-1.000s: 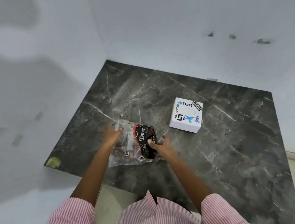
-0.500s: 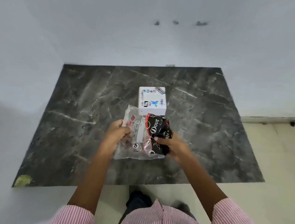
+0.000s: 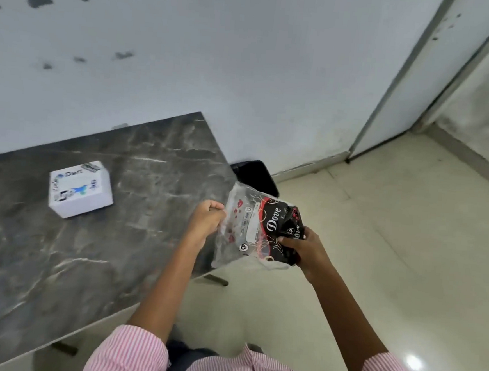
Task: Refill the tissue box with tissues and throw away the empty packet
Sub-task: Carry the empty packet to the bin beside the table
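I have the crinkled clear-and-black plastic tissue packet [image 3: 258, 230] lifted off the surface and held between both hands: my left hand [image 3: 206, 222] is closed in a fist pinching its clear left edge, and my right hand [image 3: 305, 248] grips the black printed end from below, thumb on top. The packet looks flat and slack, so I judge it empty, though I cannot see inside it. The small white cardboard tissue box with stickers on its lid [image 3: 80, 188] sits well to the left of my left hand on the dark grey marble-patterned tabletop [image 3: 85, 260], closed up; I take the refilling to be done, but I cannot confirm that from here. Just beyond the packet, past the table's corner, a black bin [image 3: 255, 176] stands on the pale tiled floor [image 3: 407, 256]. What I judge is left is dropping the packet into it.
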